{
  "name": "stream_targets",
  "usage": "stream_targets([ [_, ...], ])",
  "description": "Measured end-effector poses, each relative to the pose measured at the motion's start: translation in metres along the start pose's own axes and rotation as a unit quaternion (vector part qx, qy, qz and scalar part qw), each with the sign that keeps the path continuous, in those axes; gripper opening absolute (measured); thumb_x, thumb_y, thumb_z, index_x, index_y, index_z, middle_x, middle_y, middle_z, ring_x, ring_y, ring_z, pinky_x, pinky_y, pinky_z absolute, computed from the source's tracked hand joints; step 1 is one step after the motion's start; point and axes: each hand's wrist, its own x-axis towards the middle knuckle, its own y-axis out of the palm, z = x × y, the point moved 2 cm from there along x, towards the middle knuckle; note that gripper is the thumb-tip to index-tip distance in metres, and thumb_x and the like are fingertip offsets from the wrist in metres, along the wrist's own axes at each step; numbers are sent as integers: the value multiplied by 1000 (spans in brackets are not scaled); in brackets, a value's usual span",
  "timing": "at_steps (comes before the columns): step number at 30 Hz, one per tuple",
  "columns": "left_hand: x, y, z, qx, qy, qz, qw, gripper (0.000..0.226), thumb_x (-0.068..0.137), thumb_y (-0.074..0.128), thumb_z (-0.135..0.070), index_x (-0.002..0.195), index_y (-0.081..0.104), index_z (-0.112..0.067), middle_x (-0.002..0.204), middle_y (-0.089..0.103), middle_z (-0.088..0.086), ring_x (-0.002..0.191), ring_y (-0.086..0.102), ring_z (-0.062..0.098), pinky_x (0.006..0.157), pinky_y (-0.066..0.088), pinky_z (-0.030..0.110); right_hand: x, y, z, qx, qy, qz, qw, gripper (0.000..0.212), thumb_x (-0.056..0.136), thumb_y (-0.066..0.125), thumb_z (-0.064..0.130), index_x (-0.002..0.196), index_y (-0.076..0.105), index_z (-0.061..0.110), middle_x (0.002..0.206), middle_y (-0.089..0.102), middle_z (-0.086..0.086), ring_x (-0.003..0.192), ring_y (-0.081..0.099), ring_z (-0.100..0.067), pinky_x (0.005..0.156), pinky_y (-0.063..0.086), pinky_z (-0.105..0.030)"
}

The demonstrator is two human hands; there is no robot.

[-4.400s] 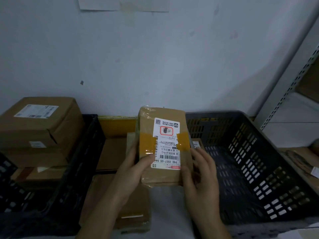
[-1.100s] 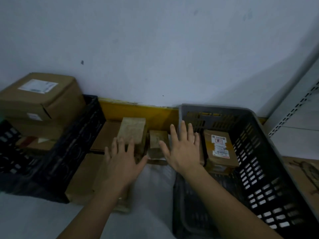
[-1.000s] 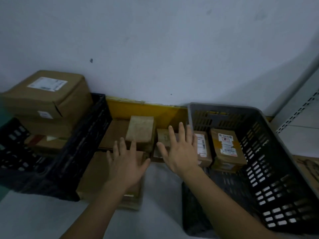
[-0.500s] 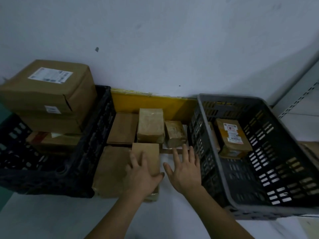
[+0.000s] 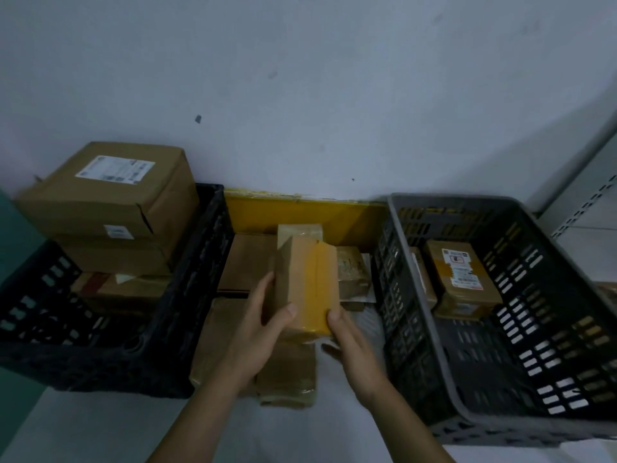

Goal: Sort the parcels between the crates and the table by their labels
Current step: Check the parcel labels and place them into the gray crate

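Both hands hold one small brown cardboard parcel w/ a broad yellow tape band (image 5: 305, 282), raised above the white table surface (image 5: 100, 429) between the two crates. Left hand (image 5: 263, 325): fingers wrapped round the parcel's left side, thumb on its near top face. Right hand (image 5: 350, 339): thumb pressed on the near right corner; remaining fingers sit under the parcel and are hidden, so their hold cannot be confirmed. No label shows on the parcel face in view.

Below and behind the held parcel, approx. five more brown parcels lie on the table: a flat one (image 5: 247, 262) far left, a clear-wrapped one (image 5: 300, 228) at the far edge against the yellow backboard (image 5: 300, 212), a small wrapped one (image 5: 352, 272) to the right, and two near ones (image 5: 287, 375) partly under the forearms.

Black slotted plastic crate (image 5: 173, 329), left: holds stacked large cardboard boxes; the top box (image 5: 110, 192) carries a white label and rises above the crate rim.

Grey slotted plastic crate (image 5: 500, 426), right: holds a brown parcel w/ a white-and-red label (image 5: 462, 275) at its far end, label up. A second parcel (image 5: 424, 279) stands just left of it, near the crate wall; view is poor, prob. on edge.
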Motion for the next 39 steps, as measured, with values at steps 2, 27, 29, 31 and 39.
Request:
stream_targets([
  [2, -6, 4, -4, -67, -4, 32, 997, 91, 71, 72, -76, 153, 33, -64, 149, 50, -25, 129, 60, 3, 106, 56, 41, -2, 5, -4, 87, 22, 5, 996, 57, 93, 63, 72, 144, 56, 46, 133, 73, 8, 118, 73, -13, 95, 62, -36],
  [27, -2, 27, -62, -30, 81, -35, 996, 73, 86, 80, -58, 148, 40, -59, 146, 58, -24, 127, 63, 0, 95, 60, 27, -40, -6, 38, -178, -276, -208, 921, 55, 96, 66, 66, 147, 55, 47, 158, 38, 20, 146, 42, -1, 106, 44, -11],
  [29, -2, 24, -63, -85, 65, -23, 994, 57, 87, 73, -49, 135, 47, -63, 133, 69, -25, 119, 68, -1, 87, 60, 20, -41, -13, 43, -171, -293, -219, 915, 45, 100, 68, 48, 143, 57, 43, 149, 48, 21, 138, 50, -2, 101, 44, -9],
  [31, 0, 23, -63, -108, 53, -19, 993, 50, 94, 70, -40, 137, 51, -59, 128, 73, -25, 118, 71, 3, 88, 61, 22, -42, -17, 48, -174, -299, -220, 912, 46, 99, 67, 46, 143, 54, 43, 142, 52, 28, 132, 54, 1, 98, 44, -9],
  [39, 9, 34, -69, -130, 22, 19, 991, 63, 100, 71, -39, 153, 42, -57, 140, 68, -18, 123, 69, 10, 108, 55, 53, -52, -29, 59, -224, -318, -241, 889, 49, 100, 68, 53, 144, 52, 40, 146, 52, 14, 136, 51, 1, 105, 45, -12],
])
